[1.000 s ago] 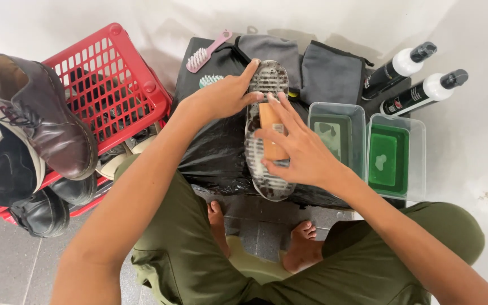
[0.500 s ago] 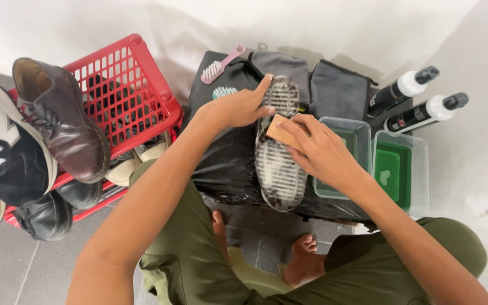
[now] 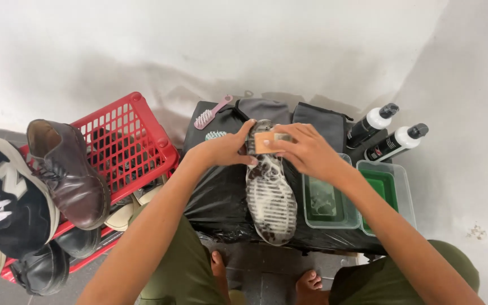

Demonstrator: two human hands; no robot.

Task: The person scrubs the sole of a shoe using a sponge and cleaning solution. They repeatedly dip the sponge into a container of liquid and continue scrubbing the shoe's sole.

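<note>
Scrubbing the upturned shoe sole (image 3: 270, 197), foamy and white, lying lengthwise across the black plastic sheet (image 3: 221, 197) on the low worktop, toe end toward the far edge. Holding a tan wooden brush (image 3: 262, 143) at that far end now, where a second ago it sat near the middle of the sole; so the stroke has travelled up to the toe, and by the look of the lather most of the tread has already been covered. Right hand (image 3: 306, 151) with fingers closed around the brush; left hand (image 3: 224, 149) with fingers curled over the shoe's edge, pinning it down. Just right of the shoe, two clear tubs (image 3: 362, 217) with green contents at the worktop's right edge, two black spray bottles (image 3: 393, 131) beyond them. At the far left corner, a pink brush (image 3: 210, 114). Left of the worktop, a red basket (image 3: 136, 141) with a brown leather shoe (image 3: 69, 175) leaning on it.
</note>
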